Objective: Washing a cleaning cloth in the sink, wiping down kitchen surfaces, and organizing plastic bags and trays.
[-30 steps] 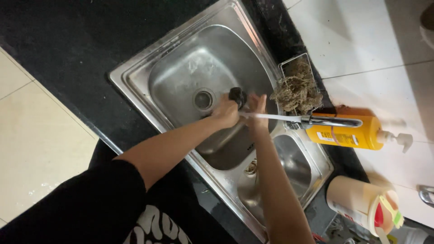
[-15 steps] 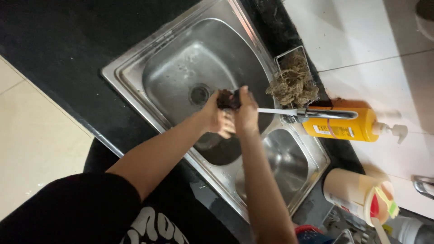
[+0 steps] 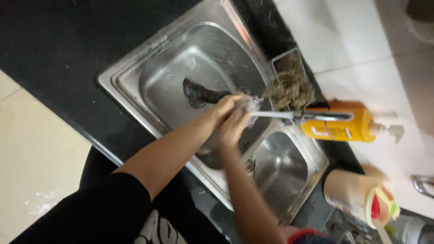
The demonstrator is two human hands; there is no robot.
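Mid-rinse, by the look: left hand (image 3: 226, 107) and right hand (image 3: 235, 129), fingers loosely curled, press together under the thin chrome tap spout (image 3: 275, 115) over the large steel sink basin (image 3: 181, 68); blur hides any held object.

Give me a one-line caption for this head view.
Both hands, left hand and right hand, meet under the tap above a steel sink.

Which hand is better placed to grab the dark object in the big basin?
Probably left: the left hand is nearest the dark object; the right hand lies behind it, farther away.
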